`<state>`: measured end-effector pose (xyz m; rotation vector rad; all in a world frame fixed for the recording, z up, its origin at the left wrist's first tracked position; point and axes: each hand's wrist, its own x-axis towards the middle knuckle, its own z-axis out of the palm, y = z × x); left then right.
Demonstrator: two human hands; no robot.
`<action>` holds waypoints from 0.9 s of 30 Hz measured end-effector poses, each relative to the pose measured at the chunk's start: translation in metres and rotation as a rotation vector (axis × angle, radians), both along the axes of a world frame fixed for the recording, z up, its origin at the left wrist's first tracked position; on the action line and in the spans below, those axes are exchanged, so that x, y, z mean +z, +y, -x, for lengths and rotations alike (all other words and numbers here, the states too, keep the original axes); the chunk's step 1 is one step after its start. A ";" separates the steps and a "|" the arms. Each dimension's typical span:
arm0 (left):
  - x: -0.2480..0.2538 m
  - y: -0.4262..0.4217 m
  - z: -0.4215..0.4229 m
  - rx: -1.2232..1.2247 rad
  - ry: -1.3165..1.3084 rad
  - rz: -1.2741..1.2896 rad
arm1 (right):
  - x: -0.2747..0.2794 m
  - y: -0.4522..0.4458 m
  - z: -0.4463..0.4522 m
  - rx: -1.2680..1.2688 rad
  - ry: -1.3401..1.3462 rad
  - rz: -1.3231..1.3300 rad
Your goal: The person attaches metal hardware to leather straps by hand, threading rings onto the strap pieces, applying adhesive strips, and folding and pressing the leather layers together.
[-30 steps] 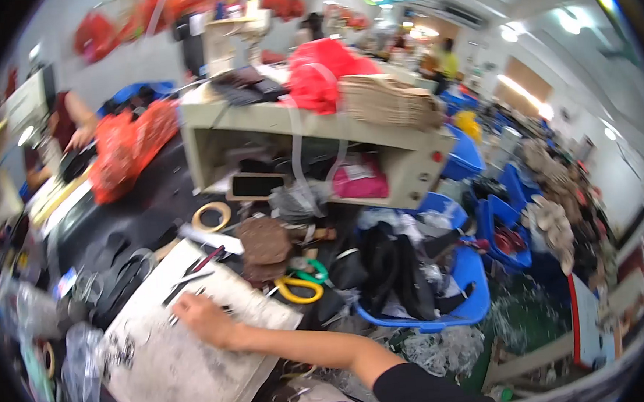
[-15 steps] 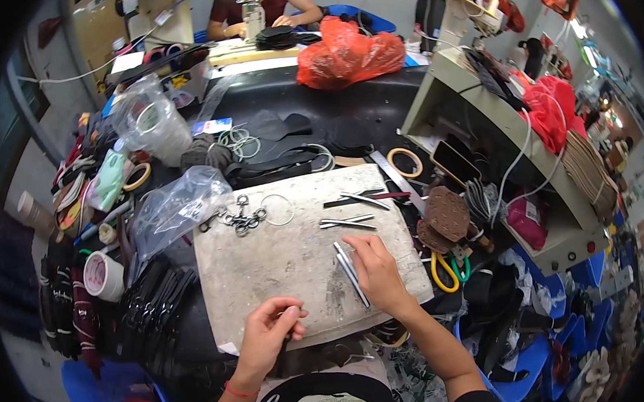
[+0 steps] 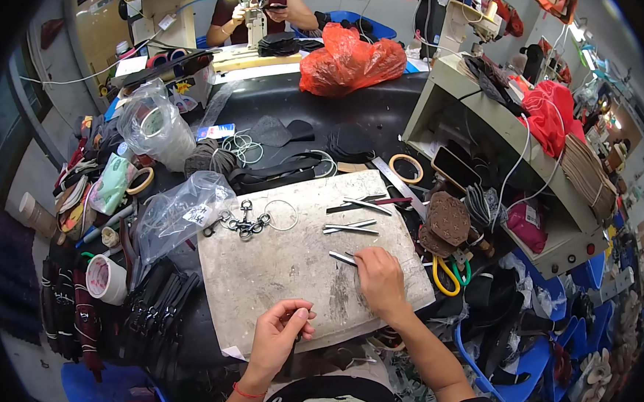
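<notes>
My right hand (image 3: pixel 382 280) is on the pale work board, its fingers closed over the near end of a thin silver-and-black strip (image 3: pixel 342 258) that juts out to the left. A dark tip shows beside the fingers; the hand hides the rest. Nearer to me, my left hand (image 3: pixel 280 335) hovers over the board's front edge with curled fingers. Something small and dark is pinched there, too hidden to name. Farther up the board lie crossed silver-and-black strips (image 3: pixel 350 228) and another such strip (image 3: pixel 367 206) across a dark red band.
Metal swivel clasps (image 3: pixel 247 225) and a ring (image 3: pixel 281 214) lie on the board (image 3: pixel 268 278). Right of it are yellow-handled scissors (image 3: pixel 445 276) and brown patterned pieces (image 3: pixel 447 219). Black straps (image 3: pixel 155 303) are at left. Across the table, a person holds a phone behind a sewing machine.
My right hand has closed over the strips, which now lie more crosswise on the board. My left hand has shifted slightly right. The person opposite has raised a phone.
</notes>
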<state>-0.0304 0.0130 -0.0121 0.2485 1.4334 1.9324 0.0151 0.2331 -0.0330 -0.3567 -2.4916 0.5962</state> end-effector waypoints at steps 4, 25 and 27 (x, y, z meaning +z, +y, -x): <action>-0.003 0.015 0.004 -0.015 0.086 0.058 | 0.031 -0.012 -0.016 0.121 -0.038 0.357; 0.030 0.010 -0.021 0.072 0.743 0.317 | 0.037 -0.067 -0.039 0.379 0.318 -0.217; 0.033 0.010 -0.026 0.082 0.583 0.305 | 0.034 -0.068 -0.040 0.365 0.364 -0.091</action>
